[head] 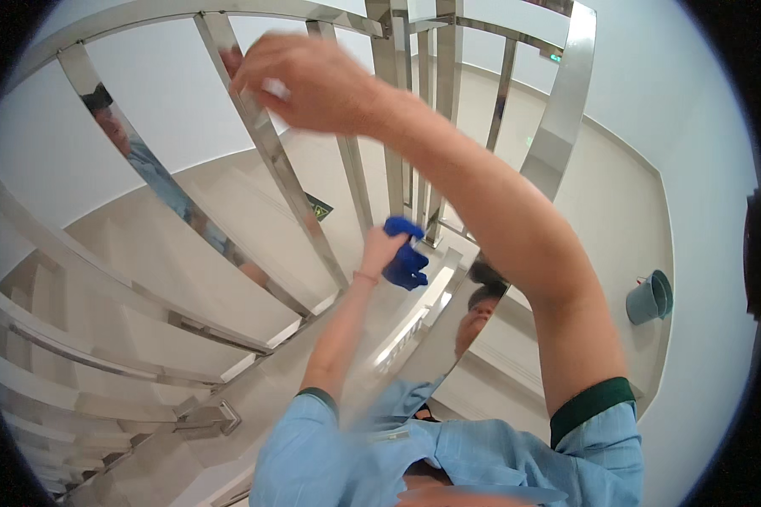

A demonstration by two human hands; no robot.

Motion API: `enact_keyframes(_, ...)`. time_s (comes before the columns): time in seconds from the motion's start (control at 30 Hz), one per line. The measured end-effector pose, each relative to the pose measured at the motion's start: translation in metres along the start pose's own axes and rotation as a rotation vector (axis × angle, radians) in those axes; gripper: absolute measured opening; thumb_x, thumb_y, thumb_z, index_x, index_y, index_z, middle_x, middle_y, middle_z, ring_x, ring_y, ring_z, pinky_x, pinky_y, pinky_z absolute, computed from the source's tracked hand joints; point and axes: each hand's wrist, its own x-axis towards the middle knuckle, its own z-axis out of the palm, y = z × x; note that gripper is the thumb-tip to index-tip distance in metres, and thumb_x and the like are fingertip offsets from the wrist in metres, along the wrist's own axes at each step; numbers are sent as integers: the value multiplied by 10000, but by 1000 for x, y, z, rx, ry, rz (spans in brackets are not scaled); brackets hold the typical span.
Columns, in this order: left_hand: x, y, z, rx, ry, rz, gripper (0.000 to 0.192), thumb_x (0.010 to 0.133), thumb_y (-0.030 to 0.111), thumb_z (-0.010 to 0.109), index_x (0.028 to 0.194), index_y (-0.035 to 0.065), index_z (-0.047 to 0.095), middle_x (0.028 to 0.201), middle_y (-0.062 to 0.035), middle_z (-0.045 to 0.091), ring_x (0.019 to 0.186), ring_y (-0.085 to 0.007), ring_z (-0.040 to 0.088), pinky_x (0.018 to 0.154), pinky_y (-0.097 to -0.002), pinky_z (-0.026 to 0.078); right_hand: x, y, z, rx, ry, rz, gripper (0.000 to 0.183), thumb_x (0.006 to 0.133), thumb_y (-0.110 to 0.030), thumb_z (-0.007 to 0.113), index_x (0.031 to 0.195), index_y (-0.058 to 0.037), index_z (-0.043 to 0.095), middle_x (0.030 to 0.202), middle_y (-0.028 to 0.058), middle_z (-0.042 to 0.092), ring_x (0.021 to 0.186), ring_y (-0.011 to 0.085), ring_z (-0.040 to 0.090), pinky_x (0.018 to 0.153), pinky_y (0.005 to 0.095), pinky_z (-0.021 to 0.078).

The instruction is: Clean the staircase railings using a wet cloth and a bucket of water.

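Note:
My left hand [383,250] holds a bunched blue cloth [407,260], low beside the uprights of a stainless steel stair railing [390,152]. My right hand [298,79] is raised at the upper left, with its fingers bent beside a flat metal baluster [276,152]. A small white patch shows between the thumb and fingers; blur hides whether it is a thing held, and whether the hand touches the metal. The polished baluster [158,171] at the left and a wide metal panel below my right arm mirror a person.
A grey-green bucket [643,304] stands on the landing by the right wall. Pale stair steps [507,355] lie beneath my right arm, with more at the lower left. A green floor sign [319,206] lies behind the balusters. The handrail [561,101] runs at the upper right.

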Motion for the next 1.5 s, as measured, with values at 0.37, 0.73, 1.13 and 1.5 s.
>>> enact_keyframes(0.37,143,202,-38,59,855,625,1034,726,158,821,1516,12,171,1404,-269,397,1312,-390,390,1106,-432,341,-29,127,-37,-534,-324,44,449,769,-2,567,1215,38,600,1322,226,555,1334,348,434,1120,432,350)
enact_keyframes(0.73,101,-22,75,30,626,187,1040,793,22,689,1543,43,-31,1474,-280,279,1347,-427,350,1120,-449,332,-48,116,-34,-282,-378,252,258,798,60,499,1037,72,595,1070,260,608,983,373,603,843,434,506)
enact_keyframes(1.13,-11,26,5,-952,-161,-278,373,867,85,697,1212,23,570,1157,-78,647,1080,-208,622,935,-357,526,-51,123,-50,-434,-425,375,376,903,-11,538,1272,-34,604,1315,149,579,1165,318,583,1031,397,469)
enact_keyframes(1.5,-127,220,-160,-1355,-47,445,664,924,627,499,1299,81,532,1251,-179,606,1146,-327,594,1009,-442,482,-26,49,-39,242,-733,380,431,1003,-387,521,1138,-14,693,987,142,723,918,251,683,813,367,547)
